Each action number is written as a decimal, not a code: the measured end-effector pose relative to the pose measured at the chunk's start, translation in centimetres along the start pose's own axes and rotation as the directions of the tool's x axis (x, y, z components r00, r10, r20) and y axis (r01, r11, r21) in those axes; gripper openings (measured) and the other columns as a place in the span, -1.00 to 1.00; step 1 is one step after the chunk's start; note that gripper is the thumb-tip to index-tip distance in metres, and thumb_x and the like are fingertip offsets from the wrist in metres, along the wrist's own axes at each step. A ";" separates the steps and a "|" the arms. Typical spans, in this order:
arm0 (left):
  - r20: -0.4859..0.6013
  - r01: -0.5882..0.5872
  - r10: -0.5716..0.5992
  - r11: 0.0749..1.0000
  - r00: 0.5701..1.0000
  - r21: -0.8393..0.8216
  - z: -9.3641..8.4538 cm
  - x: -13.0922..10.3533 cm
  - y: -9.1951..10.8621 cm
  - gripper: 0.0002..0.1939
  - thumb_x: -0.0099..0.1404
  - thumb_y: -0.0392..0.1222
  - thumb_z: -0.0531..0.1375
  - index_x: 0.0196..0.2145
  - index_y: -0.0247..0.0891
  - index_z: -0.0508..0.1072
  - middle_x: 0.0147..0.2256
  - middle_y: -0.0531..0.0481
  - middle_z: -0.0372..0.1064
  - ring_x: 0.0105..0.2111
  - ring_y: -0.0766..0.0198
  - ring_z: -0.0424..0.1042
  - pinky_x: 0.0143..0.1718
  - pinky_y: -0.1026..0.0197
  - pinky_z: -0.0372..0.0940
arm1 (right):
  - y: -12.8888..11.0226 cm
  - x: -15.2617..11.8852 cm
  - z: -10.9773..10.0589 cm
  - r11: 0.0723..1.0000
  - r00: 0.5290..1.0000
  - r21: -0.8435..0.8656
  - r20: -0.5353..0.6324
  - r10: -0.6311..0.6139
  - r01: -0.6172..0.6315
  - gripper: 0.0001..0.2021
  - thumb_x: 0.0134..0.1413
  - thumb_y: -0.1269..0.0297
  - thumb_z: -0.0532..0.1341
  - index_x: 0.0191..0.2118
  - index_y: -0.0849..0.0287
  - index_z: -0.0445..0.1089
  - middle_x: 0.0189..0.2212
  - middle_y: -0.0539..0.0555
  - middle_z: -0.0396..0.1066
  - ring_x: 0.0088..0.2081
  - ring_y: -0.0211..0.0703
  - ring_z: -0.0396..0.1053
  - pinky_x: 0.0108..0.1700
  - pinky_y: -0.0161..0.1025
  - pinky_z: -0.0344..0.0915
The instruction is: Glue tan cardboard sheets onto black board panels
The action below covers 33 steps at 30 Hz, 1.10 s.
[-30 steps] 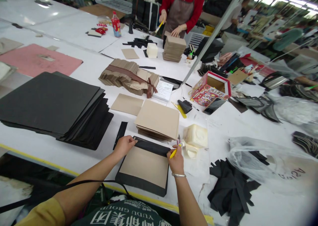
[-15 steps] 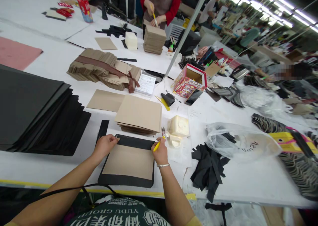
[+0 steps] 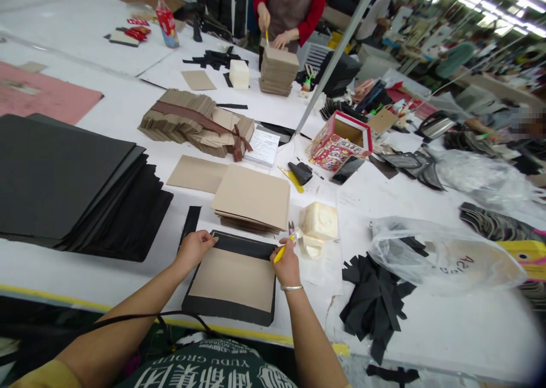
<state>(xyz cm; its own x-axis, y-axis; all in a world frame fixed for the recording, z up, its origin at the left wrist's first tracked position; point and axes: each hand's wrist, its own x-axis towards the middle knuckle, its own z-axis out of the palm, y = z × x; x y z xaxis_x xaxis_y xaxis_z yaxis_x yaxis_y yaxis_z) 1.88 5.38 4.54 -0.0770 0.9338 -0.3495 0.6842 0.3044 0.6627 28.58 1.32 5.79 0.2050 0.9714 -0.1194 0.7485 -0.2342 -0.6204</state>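
Your left hand [image 3: 194,251] pinches one end of the black band [image 3: 245,246]; your right hand [image 3: 287,264], curled round a brush [image 3: 280,254], touches the other. Band's along the card's [image 3: 232,280] far edge; uneven tugging could skew it.

A mustard sleeve [image 3: 49,375] shows at eight o'clock, a dark green "YUDU GROUP" garment [image 3: 205,366] at seven, a silvery bracelet [image 3: 292,288] ringing the right wrist [image 3: 289,281].

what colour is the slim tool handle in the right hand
Yellow; the slim tool handle shows best in the head view.
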 end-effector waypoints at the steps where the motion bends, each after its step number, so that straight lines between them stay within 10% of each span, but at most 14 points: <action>1: 0.000 -0.002 0.002 1.000 1.000 -0.003 -0.1 0.0 0.1 -0.66 0.03 0.09 0.10 -0.63 -0.25 0.32 -0.66 0.09 0.27 -0.60 0.32 0.25 -0.55 0.32 0.04 | 0.0 0.0 0.0 1.000 1.000 -0.010 0.002 0.002 -0.002 -0.70 -0.13 0.36 0.01 -0.17 0.17 0.10 -0.54 -0.06 0.29 -0.53 -0.22 0.30 -0.44 -0.31 0.17; 14: -0.010 -0.024 0.025 0.998 1.000 0.058 -0.1 0.0 0.5 -0.69 0.07 0.04 0.08 -0.63 -0.25 0.30 -0.63 0.06 0.30 -0.57 0.31 0.29 -0.52 0.31 0.05 | 0.2 0.0 0.6 0.991 0.999 -0.133 -0.032 -0.031 0.027 -0.69 -0.10 0.35 0.00 -0.14 0.21 0.13 -0.56 -0.06 0.24 -0.56 -0.23 0.26 -0.49 -0.32 0.10; 20: -0.058 -0.111 0.150 0.895 0.987 0.432 -1.5 -0.6 0.9 -0.62 0.11 0.14 0.06 -0.40 -0.26 0.39 -0.44 -0.07 0.38 -0.44 0.17 0.35 -0.47 0.24 0.12 | 0.3 -0.3 0.6 0.983 0.995 -0.182 -0.088 -0.043 0.026 -0.68 -0.07 0.35 0.03 -0.12 0.21 0.14 -0.48 0.00 0.27 -0.46 -0.20 0.29 -0.43 -0.31 0.18; 23: -0.090 -0.343 0.464 0.759 0.881 0.553 -1.1 -1.8 1.4 -0.59 0.20 -0.04 0.03 -0.06 -0.33 0.30 -0.11 -0.23 0.32 -0.11 0.05 0.29 -0.18 0.12 0.16 | 0.5 -1.3 0.3 0.988 0.973 -0.148 -0.220 -0.072 0.039 -0.71 -0.01 0.28 0.04 -0.11 0.23 0.14 -0.37 0.08 0.29 -0.35 -0.17 0.30 -0.31 -0.24 0.25; 28: 0.285 -0.812 0.793 0.398 0.539 0.427 3.2 -4.6 2.4 -0.48 0.27 -0.11 -0.05 0.16 -0.26 0.05 0.17 -0.11 0.01 0.18 0.15 -0.08 0.16 0.03 -0.21 | -0.7 -4.7 2.6 0.934 0.904 -0.059 -0.236 -0.357 0.354 -0.75 0.09 0.42 -0.05 -0.08 0.22 0.14 -0.11 0.19 0.28 -0.03 -0.13 0.23 -0.05 -0.11 0.22; 30: 0.356 -0.832 0.774 0.376 0.524 0.407 4.6 -5.2 2.2 -0.39 0.23 0.04 -0.03 0.18 -0.27 0.01 0.19 -0.12 -0.04 0.19 0.12 -0.11 0.18 -0.01 -0.28 | -1.4 -5.7 4.1 0.885 0.872 -0.074 -0.146 -0.467 0.461 -0.70 0.05 0.49 -0.05 -0.06 0.21 0.14 0.00 0.19 0.22 0.07 -0.09 0.13 0.03 -0.02 0.16; 33: 0.335 -0.762 0.710 0.440 0.619 0.475 4.5 -5.0 0.8 -0.30 0.18 0.17 -0.03 0.18 -0.28 0.02 0.20 -0.15 -0.09 0.19 0.08 -0.13 0.18 -0.03 -0.31 | -1.4 -6.5 5.6 0.856 0.857 -0.137 -0.076 -0.510 0.498 -0.64 -0.03 0.55 -0.02 -0.06 0.22 0.17 0.05 0.21 0.17 0.11 -0.01 0.07 0.06 0.10 0.09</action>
<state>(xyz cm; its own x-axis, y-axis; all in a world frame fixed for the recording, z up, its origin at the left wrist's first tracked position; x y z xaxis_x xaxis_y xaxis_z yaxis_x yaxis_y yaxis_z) 6.05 0.13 3.82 0.6811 0.7315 0.0322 0.7045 -0.6667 0.2433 22.66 -4.46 3.11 -0.1587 0.9488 0.2731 0.8294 0.2782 -0.4845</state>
